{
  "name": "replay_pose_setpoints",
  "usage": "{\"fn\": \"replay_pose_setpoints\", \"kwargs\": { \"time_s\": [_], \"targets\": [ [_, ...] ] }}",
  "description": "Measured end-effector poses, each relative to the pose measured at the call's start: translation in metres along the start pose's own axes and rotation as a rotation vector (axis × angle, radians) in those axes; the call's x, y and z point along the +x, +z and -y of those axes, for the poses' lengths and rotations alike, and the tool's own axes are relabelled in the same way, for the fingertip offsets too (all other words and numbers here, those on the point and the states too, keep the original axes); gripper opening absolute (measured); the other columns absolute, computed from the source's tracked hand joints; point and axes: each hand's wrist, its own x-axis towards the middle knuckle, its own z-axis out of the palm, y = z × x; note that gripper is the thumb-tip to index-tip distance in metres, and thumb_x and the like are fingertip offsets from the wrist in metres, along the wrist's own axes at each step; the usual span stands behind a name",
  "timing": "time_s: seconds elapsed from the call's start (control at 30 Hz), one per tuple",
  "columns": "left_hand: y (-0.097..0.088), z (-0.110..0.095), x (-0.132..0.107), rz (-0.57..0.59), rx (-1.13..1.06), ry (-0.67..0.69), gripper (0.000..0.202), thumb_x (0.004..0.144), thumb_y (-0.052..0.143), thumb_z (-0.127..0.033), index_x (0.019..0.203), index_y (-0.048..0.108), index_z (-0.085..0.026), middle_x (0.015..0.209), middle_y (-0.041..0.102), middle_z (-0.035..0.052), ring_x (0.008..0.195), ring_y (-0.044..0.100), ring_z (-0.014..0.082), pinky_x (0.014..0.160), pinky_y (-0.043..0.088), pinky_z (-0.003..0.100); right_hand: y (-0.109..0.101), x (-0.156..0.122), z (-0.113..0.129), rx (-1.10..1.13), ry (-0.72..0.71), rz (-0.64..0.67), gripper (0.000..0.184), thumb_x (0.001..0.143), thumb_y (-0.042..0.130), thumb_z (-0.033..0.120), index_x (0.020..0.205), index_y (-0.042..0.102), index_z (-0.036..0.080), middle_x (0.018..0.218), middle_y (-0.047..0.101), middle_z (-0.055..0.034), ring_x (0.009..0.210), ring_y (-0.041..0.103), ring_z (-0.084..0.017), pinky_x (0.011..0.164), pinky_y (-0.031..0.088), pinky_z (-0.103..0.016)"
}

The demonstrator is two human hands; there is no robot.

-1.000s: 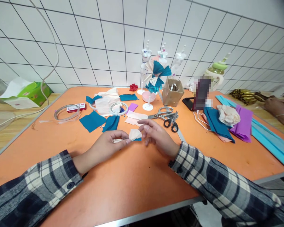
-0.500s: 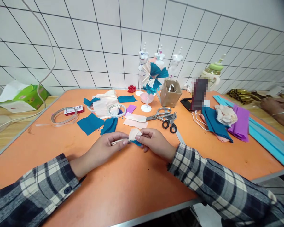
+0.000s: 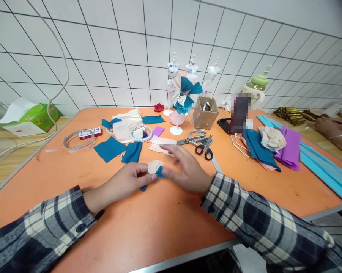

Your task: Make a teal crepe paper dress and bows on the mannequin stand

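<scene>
Here's the left hand (image 3: 128,180), thumb and forefinger pinched together on the base of a small cream-and-blue paper fan (image 3: 155,166). The right hand (image 3: 190,170) sits at 3 o'clock of it, fingers spread wide and gripping nothing, thumb right at the blue edge; touching or just apart, I can't tell. The step looks like shaping the 2 colours of paper; the next move seems to call for a steady left pinch and a light right fingertip to open the folds without tearing. A blue scrap (image 3: 143,188) pokes out at 7 o'clock; the left hand hides whether it joins the fan, and covers the pinched base too. Farther out: cream strips (image 3: 163,140) between 12 and 1, silver scissors (image 3: 189,140) at 2, tape roll (image 3: 141,140) at 11, paper bow (image 3: 186,93) at 1. Near 3, a co-worker's hand (image 3: 327,127) is partly cut off by the edge; a dark upright object (image 3: 240,113) is pixelated.
</scene>
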Motion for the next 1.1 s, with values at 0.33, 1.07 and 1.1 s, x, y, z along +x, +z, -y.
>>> {"fn": "replay_pose_setpoints", "kwargs": {
  "time_s": [0.33, 1.07, 1.1],
  "targets": [
    [-0.002, -0.004, -0.001, 0.101, 0.073, 0.089, 0.031, 0.091, 0.051, -0.042, 0.084, 0.07, -0.019, 0.066, 0.061, -0.0017, 0.057, 0.052, 0.0128, 0.053, 0.04, 0.021, 0.009, -0.002, 0.005, -0.583, -0.473, 0.264, 0.036, 0.101, 0.046, 0.029, 0.133, 0.055, 0.016, 0.107, 0.069, -0.0119, 0.098, 0.06, -0.024, 0.106, 0.039, -0.05],
    [-0.014, -0.002, -0.008, -0.224, 0.395, 0.323, 0.051, 0.088, 0.055, -0.058, 0.122, 0.064, -0.022, 0.127, 0.066, 0.0113, 0.117, 0.057, 0.0298, 0.096, 0.045, 0.04, 0.003, 0.0, -0.004, 0.001, -0.091, 0.039, 0.006, 0.086, 0.068, 0.019, 0.086, 0.074, 0.019, 0.075, 0.072, -0.0009, 0.069, 0.062, -0.013, 0.068, 0.045, -0.024],
    [-0.012, -0.004, -0.009, -0.214, 0.501, 0.341, 0.042, 0.09, 0.056, -0.054, 0.116, 0.067, -0.023, 0.119, 0.069, 0.0092, 0.112, 0.059, 0.0282, 0.096, 0.042, 0.041, 0.004, 0.0, -0.004, -0.006, -0.103, 0.031, 0.006, 0.086, 0.068, 0.019, 0.086, 0.073, 0.019, 0.074, 0.072, -0.0009, 0.069, 0.061, -0.013, 0.068, 0.045, -0.025]
  ]
}}
